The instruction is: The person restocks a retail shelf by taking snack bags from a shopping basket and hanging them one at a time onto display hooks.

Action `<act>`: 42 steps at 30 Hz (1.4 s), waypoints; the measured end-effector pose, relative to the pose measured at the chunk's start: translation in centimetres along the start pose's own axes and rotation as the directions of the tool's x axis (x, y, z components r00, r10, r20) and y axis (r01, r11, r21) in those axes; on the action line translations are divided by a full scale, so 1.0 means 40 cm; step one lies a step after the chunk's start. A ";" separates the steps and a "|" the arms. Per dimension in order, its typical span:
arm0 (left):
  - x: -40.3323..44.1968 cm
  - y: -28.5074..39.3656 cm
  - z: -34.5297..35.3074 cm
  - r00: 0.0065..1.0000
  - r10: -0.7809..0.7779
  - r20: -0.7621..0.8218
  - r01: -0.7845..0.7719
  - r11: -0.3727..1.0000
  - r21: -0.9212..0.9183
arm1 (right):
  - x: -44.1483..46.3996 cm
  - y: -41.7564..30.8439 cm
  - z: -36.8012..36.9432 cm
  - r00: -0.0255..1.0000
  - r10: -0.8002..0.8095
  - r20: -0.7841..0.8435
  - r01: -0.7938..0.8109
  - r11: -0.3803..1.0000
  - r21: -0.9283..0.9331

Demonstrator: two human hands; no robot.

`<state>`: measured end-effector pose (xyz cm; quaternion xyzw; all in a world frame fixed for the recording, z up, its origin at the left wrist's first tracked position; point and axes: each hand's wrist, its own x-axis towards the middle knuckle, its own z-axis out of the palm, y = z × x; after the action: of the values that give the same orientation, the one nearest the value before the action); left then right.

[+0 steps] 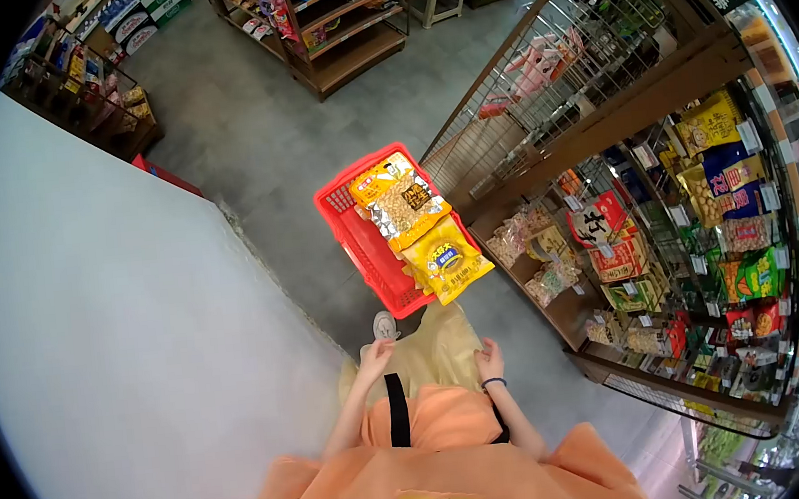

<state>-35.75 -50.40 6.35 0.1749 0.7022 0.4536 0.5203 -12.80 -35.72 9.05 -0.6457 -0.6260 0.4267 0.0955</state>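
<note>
While an orange top (335,493) fills the nearest part of the view, the left hand (377,356) and right hand (490,359) hang beside a tan garment (427,352). Their fingers are partly curled; whether they grip anything cannot be told. Just beyond them is a red basket (370,241), bearing a yellow bag (446,260) that overhangs its rim and, farther in, an orange-and-silver bag (402,202). A brown rack (607,127) of packaged snacks stands to the right. Farther off, across the grey floor (225,103), stands a shelf unit (355,71).
</note>
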 end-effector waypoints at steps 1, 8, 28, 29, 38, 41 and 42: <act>0.044 0.020 0.018 0.999 -0.009 0.048 0.014 0.994 -0.111 | 0.025 -0.017 -0.004 1.000 0.000 0.002 0.000 1.000 -0.006; 0.282 0.104 0.067 0.992 -0.126 -0.006 0.122 0.971 -0.208 | 0.268 -0.174 0.012 0.953 -0.286 -0.098 0.283 0.958 -0.044; 0.519 0.163 0.236 0.733 -0.388 -0.559 0.078 0.864 -0.498 | 0.697 -0.348 0.210 0.944 -0.147 0.297 0.138 0.989 0.052; 0.523 0.156 0.239 0.725 -0.409 -0.554 0.091 0.854 -0.512 | 0.696 -0.350 0.207 0.945 -0.133 0.299 0.131 0.991 0.026; 0.485 0.234 0.234 0.752 -0.492 -0.438 0.190 0.798 -0.571 | 0.680 -0.356 0.188 0.975 -0.009 0.223 0.024 0.998 -0.064; 0.481 0.204 0.222 0.836 -0.452 -0.312 0.239 0.810 -0.535 | 0.668 -0.353 0.176 0.979 0.001 0.202 0.014 0.997 -0.073; 0.474 0.211 0.219 0.839 -0.446 -0.310 0.239 0.816 -0.527 | 0.661 -0.357 0.167 0.980 0.011 0.199 0.004 0.997 -0.074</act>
<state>-37.41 -28.38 1.99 -0.1902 0.6866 0.5318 0.4578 -31.58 -12.11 2.89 -0.6038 -0.6468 0.4658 0.0075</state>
